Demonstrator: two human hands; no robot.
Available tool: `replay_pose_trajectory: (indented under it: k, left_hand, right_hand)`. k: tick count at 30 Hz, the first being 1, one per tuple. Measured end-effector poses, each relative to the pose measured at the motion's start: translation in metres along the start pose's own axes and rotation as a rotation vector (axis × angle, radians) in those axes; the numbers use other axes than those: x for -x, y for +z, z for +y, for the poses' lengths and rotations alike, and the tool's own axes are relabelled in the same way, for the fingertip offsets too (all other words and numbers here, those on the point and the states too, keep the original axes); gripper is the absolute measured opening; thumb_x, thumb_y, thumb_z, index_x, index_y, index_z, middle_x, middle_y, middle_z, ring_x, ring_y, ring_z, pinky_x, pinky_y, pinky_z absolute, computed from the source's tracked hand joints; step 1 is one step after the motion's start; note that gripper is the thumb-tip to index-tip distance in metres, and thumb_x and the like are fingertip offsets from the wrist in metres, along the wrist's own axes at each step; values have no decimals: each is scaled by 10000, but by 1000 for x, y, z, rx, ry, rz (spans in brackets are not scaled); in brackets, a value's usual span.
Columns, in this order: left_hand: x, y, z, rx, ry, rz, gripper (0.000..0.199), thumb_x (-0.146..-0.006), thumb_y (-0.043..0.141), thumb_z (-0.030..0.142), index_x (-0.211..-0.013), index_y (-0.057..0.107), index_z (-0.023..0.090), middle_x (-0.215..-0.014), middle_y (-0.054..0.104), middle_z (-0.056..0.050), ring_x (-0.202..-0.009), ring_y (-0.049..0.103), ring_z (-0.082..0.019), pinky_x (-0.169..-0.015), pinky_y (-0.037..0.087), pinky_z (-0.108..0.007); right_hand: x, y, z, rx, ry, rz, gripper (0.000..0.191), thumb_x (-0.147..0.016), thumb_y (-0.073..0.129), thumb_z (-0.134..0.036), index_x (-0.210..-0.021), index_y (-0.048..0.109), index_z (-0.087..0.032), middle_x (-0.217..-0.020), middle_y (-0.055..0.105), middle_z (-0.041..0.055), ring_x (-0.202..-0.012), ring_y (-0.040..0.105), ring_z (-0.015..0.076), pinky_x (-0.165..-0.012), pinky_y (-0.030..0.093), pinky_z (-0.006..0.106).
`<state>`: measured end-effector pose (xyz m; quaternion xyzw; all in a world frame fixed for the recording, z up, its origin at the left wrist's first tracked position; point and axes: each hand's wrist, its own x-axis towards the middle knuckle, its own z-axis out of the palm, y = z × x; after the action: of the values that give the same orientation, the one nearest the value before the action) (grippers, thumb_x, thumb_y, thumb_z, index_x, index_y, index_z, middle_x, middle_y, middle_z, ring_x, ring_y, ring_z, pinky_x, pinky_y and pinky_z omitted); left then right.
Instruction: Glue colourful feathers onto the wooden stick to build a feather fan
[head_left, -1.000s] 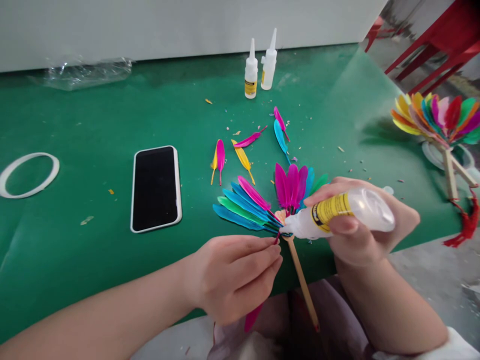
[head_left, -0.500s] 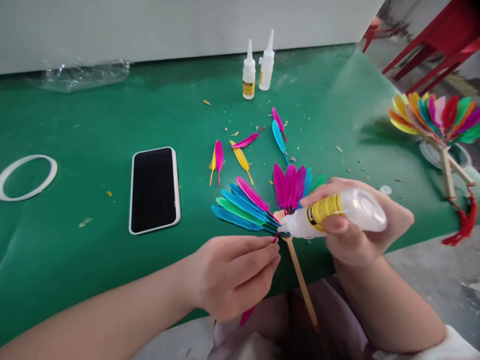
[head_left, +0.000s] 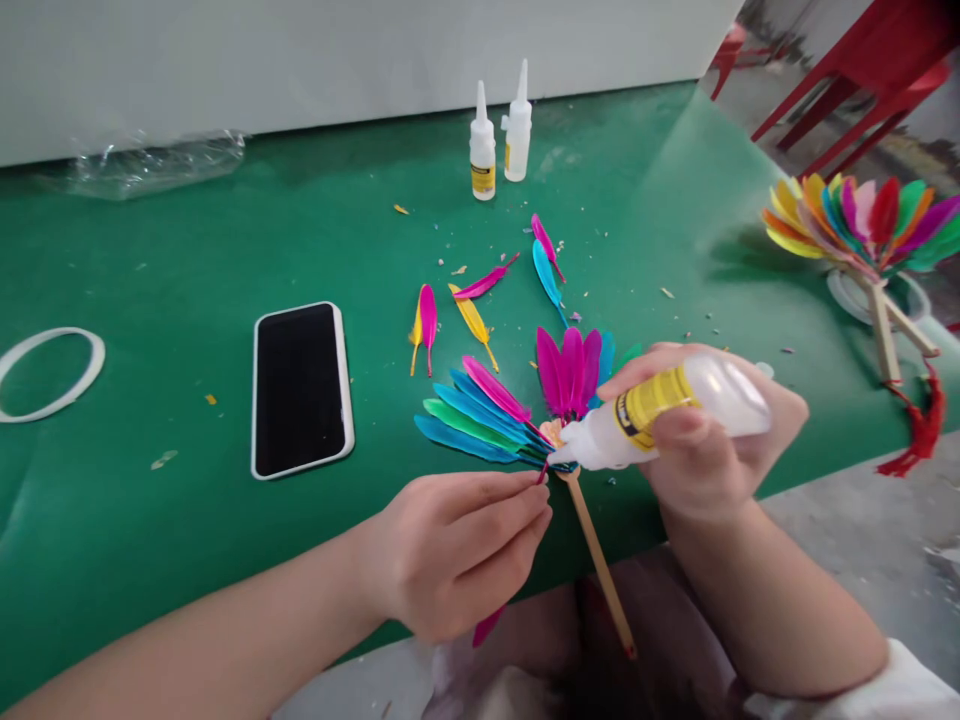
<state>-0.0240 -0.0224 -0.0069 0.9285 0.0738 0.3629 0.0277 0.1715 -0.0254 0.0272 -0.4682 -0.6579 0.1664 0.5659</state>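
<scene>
Green table (head_left: 637, 200), pale wall (head_left: 337, 60) along its far edge. Fan (head_left: 551, 434), part-feathered: at near edge, handle overhanging. Left hand (head_left: 469, 555): fingertips pinched on quill of magenta feather (head_left: 489, 626), vane hanging below. Right hand (head_left: 709, 460): closed round glue bottle (head_left: 660, 405), tipped, nozzle at that quill, contact unclear. Loose feathers (head_left: 472, 315), magenta, yellow, blue: beyond fan. Phone (head_left: 296, 390): left of these. Two bottles (head_left: 482, 165), upright: towards far edge. Ring (head_left: 98, 358), white: left of phone. Second fan (head_left: 870, 220): by right edge, red tassel (head_left: 915, 430) attached.
</scene>
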Motion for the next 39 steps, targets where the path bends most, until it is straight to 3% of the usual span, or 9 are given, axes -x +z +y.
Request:
replay_pose_trajectory:
  k: [5, 10, 15, 22, 27, 32, 37, 39]
  left_hand:
    - [4, 0, 0, 20, -8, -14, 160, -791, 506, 79, -847, 645, 135, -876, 701, -61, -961, 628, -175, -881, 549, -279]
    - [-4, -2, -1, -21, 0, -39, 234, -804, 472, 59, -784, 660, 198, -815, 715, -21, -853, 660, -136, -859, 556, -229]
    - [-10, -4, -1, 17, -2, -35, 262, -802, 457, 24, -753, 673, 163, -772, 717, -46, -786, 677, -160, -845, 567, -237]
    - [4, 0, 1, 121, -54, -34, 182, -800, 485, 58, -877, 648, 82, -897, 701, -99, -949, 632, -207, -890, 536, -297]
    - [7, 1, 1, 140, -63, -28, 190, -800, 479, 53, -892, 645, 68, -914, 692, -117, -1000, 609, -211, -911, 521, -299]
    - [4, -1, 0, 166, -86, -43, 200, -784, 489, 35, -909, 645, 54, -920, 695, -120, -968, 622, -213, -917, 519, -294]
    - [3, 0, 0, 149, -107, -41, 217, -806, 465, 52, -901, 648, 120, -895, 707, -84, -921, 644, -186, -875, 545, -260]
    - [4, 0, 0, 159, -128, -48, 243, -822, 445, 67, -951, 634, 151, -910, 707, -61, -955, 632, -168, -862, 549, -247]
  right_hand:
    - [1, 6, 2, -103, -90, 23, 179, -761, 604, -302, -613, 579, -205, -567, 608, -27, -497, 507, 74, -438, 414, 215]
    - [-1, 7, 0, -95, -136, -32, 244, -742, 624, -333, -579, 558, -163, -545, 589, -10, -495, 502, 62, -443, 411, 203]
    - [-2, 7, -2, -77, -124, -18, 268, -740, 621, -335, -550, 542, -164, -515, 572, -8, -473, 484, 66, -420, 388, 213]
    - [-2, 7, -2, -65, -99, -33, 292, -747, 611, -344, -528, 518, -175, -480, 541, -6, -445, 477, 83, -390, 359, 237]
    - [-2, 6, -2, -12, -61, 12, 291, -738, 623, -345, -527, 510, -180, -483, 529, -16, -452, 474, 82, -403, 362, 235]
    - [-2, 6, -2, -20, -118, -2, 238, -736, 617, -297, -547, 526, -184, -500, 542, -17, -456, 477, 81, -406, 366, 236]
    - [0, 7, 0, -27, -113, -21, 237, -710, 638, -290, -533, 527, -179, -489, 541, -21, -457, 488, 84, -401, 371, 235]
    - [0, 10, 2, 20, -63, 88, 248, -700, 656, -331, -534, 541, -187, -482, 538, -24, -462, 502, 95, -407, 375, 243]
